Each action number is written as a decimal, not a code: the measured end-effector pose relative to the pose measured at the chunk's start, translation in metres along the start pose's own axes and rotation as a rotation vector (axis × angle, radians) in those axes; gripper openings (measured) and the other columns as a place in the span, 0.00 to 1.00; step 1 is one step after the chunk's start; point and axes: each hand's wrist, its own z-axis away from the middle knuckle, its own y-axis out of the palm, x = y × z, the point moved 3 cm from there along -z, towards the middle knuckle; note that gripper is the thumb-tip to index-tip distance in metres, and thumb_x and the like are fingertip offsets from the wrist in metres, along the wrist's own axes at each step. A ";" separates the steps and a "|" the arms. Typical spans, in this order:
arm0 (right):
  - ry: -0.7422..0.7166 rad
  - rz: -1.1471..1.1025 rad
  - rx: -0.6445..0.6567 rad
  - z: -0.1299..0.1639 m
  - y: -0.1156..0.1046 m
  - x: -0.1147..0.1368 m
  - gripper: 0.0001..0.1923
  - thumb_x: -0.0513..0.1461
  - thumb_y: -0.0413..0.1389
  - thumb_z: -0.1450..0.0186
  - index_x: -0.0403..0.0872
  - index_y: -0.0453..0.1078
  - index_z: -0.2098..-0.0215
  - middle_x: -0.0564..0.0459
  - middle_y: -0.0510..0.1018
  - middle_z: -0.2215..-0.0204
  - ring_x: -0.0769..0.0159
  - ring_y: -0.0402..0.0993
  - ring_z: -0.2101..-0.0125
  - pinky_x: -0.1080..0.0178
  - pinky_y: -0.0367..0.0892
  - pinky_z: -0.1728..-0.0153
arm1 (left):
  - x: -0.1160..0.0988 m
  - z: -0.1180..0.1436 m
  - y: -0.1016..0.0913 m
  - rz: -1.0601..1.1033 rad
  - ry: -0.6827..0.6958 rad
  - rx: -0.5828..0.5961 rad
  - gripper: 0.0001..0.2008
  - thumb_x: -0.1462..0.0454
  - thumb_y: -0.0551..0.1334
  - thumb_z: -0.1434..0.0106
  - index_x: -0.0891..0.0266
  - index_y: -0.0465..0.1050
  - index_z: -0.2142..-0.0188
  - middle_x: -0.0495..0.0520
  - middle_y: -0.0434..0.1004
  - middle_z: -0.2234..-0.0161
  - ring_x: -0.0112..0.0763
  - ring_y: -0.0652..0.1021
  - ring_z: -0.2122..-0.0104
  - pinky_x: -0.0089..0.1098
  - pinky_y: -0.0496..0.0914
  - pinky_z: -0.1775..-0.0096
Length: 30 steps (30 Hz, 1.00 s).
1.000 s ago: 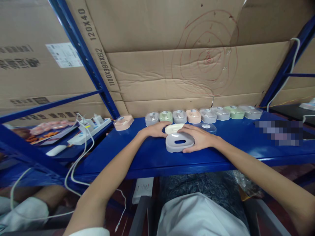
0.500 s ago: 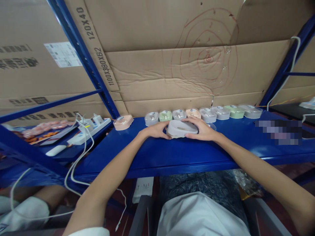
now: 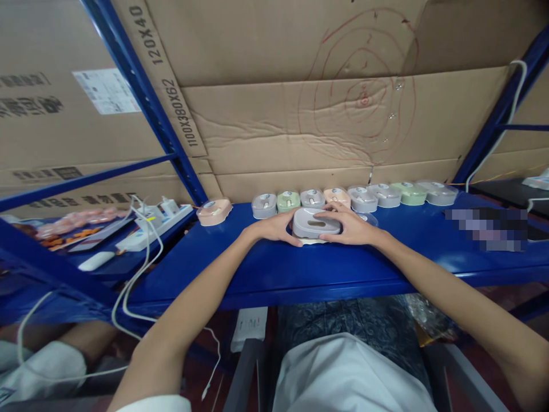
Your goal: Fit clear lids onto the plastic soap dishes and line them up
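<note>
Between my two hands is a grey rounded plastic box (image 3: 309,227) with a long slot in its top. A pale, cream-coloured edge (image 3: 314,241) shows under its front side. My left hand (image 3: 281,228) grips the box's left end, thumb low at the front. Around the right end curl the fingers of my right hand (image 3: 352,225), with the thumb on the front wall. A clear round-edged piece (image 3: 369,219) lies just behind my right hand, partly hidden by it.
Several similar lidded boxes in grey, green and peach line the back of the blue table (image 3: 257,274). A peach box (image 3: 214,212) sits apart at the left. White cables and a power strip (image 3: 148,234) lie farther left; a blurred-out patch (image 3: 489,229) is at right.
The box has tipped in my hands, so its slot now shows more fully and the pale edge appears beneath it. Both hands stay around it at nearly the same spot.
</note>
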 end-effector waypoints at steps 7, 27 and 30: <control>-0.027 0.013 0.042 -0.002 -0.001 0.003 0.32 0.56 0.64 0.30 0.52 0.75 0.33 0.39 0.72 0.38 0.40 0.71 0.37 0.37 0.66 0.34 | -0.002 0.002 -0.003 -0.066 -0.067 -0.033 0.63 0.44 0.81 0.49 0.57 0.52 0.22 0.67 0.57 0.23 0.61 0.63 0.26 0.58 0.57 0.27; -0.048 0.053 0.131 -0.004 0.004 0.003 0.31 0.55 0.62 0.28 0.49 0.75 0.33 0.37 0.74 0.39 0.42 0.71 0.41 0.38 0.69 0.39 | -0.008 -0.001 0.001 -0.222 -0.056 -0.055 0.52 0.40 0.76 0.44 0.55 0.62 0.27 0.63 0.68 0.28 0.59 0.70 0.30 0.56 0.62 0.30; -0.048 0.047 0.140 -0.004 0.006 0.003 0.31 0.55 0.62 0.28 0.50 0.74 0.33 0.38 0.74 0.40 0.42 0.71 0.41 0.39 0.69 0.38 | -0.011 0.000 0.002 -0.221 -0.060 -0.046 0.51 0.40 0.75 0.44 0.58 0.63 0.28 0.64 0.68 0.28 0.59 0.70 0.30 0.54 0.63 0.30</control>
